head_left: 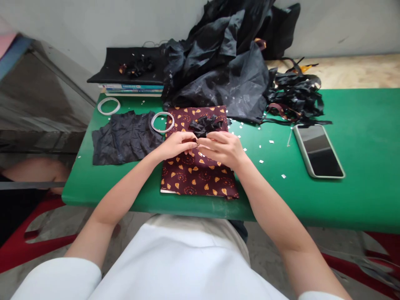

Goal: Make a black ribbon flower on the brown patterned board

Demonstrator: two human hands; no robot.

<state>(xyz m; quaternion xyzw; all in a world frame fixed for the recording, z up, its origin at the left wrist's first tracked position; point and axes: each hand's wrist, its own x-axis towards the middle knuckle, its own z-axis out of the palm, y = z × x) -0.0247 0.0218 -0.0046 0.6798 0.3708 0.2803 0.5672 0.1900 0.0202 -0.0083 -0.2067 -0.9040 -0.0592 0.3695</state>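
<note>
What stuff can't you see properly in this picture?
Head view: what the left hand and right hand pinch beside the black ruffled ribbon bow; their own fingers hide it.
Head view: the pale stacked books' covers; a flat black cloth lies over them.
Head view: the scattered white scraps on the green table; too small to identify.

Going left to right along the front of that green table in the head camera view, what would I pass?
black crumpled cloth → left hand → right hand, fingertips meeting over the maroon patterned cloth → smartphone. The black fabric heap behind spans too much to place.
</note>
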